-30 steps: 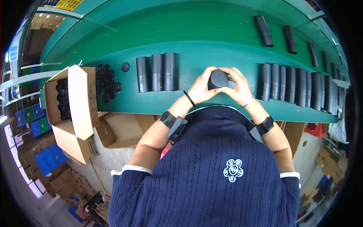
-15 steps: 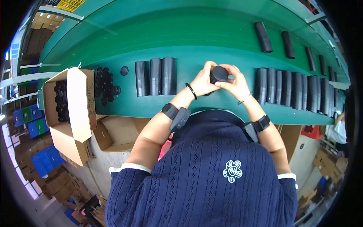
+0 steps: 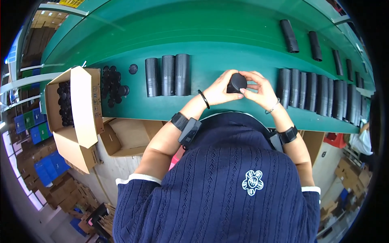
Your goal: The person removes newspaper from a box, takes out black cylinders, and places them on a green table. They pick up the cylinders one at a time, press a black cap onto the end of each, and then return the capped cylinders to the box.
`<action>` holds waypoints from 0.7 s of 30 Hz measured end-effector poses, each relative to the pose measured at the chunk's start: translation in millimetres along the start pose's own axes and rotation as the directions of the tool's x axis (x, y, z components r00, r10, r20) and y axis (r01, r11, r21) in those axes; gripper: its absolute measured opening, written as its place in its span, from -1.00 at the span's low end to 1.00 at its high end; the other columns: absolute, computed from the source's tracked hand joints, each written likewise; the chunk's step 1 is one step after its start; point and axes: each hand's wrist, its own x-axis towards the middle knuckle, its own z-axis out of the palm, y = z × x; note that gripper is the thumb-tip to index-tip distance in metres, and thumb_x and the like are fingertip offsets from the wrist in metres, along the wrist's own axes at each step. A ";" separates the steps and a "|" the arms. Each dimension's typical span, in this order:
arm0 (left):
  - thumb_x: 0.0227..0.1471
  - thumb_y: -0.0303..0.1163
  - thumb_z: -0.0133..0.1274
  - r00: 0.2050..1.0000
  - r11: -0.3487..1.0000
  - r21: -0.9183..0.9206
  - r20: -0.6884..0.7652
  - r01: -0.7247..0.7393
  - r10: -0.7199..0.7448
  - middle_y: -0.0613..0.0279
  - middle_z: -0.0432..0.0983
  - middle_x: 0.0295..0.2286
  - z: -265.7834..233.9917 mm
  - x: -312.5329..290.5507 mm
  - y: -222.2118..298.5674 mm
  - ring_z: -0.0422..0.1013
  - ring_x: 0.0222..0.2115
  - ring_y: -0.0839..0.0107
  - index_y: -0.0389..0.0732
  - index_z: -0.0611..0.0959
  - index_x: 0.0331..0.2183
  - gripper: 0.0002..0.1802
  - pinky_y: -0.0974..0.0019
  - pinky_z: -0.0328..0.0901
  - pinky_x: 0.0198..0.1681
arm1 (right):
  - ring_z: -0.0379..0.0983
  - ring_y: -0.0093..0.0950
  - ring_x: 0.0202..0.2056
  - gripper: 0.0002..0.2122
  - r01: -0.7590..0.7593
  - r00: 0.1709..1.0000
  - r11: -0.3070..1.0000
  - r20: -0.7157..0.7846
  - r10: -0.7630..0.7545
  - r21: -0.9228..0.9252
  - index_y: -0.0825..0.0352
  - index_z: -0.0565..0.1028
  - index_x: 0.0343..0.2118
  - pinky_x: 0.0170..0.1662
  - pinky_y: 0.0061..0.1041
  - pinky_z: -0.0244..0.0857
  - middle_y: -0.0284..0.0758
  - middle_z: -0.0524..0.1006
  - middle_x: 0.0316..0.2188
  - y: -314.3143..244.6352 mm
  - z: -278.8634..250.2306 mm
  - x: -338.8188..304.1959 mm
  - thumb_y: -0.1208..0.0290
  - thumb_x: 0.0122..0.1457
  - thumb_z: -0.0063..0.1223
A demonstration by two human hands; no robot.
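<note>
A round black cap (image 3: 238, 81) faces up between my two hands, on the end of a black cylinder held end-on; most of the cylinder's body is hidden beneath. My left hand (image 3: 221, 90) is closed around its left side, thumb at the near edge. From the right, my right hand (image 3: 260, 91) grips the cap's rim with thumb and fingertips. To the left stand three black ribbed tubes (image 3: 168, 76), side by side on the green table (image 3: 210, 58). Farther left, several loose black caps (image 3: 112, 83) lie in a cluster, with one single cap (image 3: 133, 69) apart.
An open cardboard box (image 3: 86, 109) of black caps stands at the left table edge. Another open carton (image 3: 131, 135) sits below the edge. A row of black tubes (image 3: 311, 92) lines the right side. More tubes (image 3: 289, 36) lie spaced along the green strip (image 3: 194, 28) behind.
The capped cylinder has shifted slightly right and tilted. My right hand's fingers have moved along the cap's rim and spread a little. The whole view has shifted slightly.
</note>
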 end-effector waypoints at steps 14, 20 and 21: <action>-0.31 0.00 0.24 0.960 0.869 0.461 0.110 0.181 -0.258 -0.02 0.48 -0.27 13.0 1.0 4.2 0.42 -0.20 0.09 -0.34 0.46 -0.26 -0.33 0.08 0.30 -0.16 | 0.45 -0.47 -0.21 -0.54 -0.249 0.953 0.967 0.164 0.254 -0.052 0.47 0.41 -0.12 -0.12 -0.42 0.43 -0.22 0.49 -0.26 16.8 -6.6 3.2 0.48 -0.16 0.20; -0.34 0.01 0.26 0.940 0.760 0.610 0.071 0.223 -0.333 0.02 0.48 -0.26 13.4 -10.2 18.0 0.43 -0.18 0.13 -0.29 0.48 -0.24 -0.32 0.05 0.29 -0.14 | 0.55 -0.39 -0.31 -0.56 -0.207 0.965 0.958 0.117 0.233 -0.197 0.51 0.42 -0.22 -0.22 -0.46 0.47 -0.14 0.56 -0.39 5.7 14.4 1.9 0.46 -0.26 0.15; -0.34 0.01 0.26 0.941 0.756 0.613 0.059 0.230 -0.334 0.02 0.48 -0.26 12.5 -14.1 19.1 0.43 -0.18 0.13 -0.29 0.48 -0.24 -0.32 0.05 0.29 -0.14 | 0.55 -0.39 -0.32 -0.56 -0.191 0.969 0.958 0.113 0.219 -0.212 0.51 0.42 -0.23 -0.21 -0.47 0.47 -0.14 0.56 -0.40 5.1 19.2 1.8 0.46 -0.26 0.15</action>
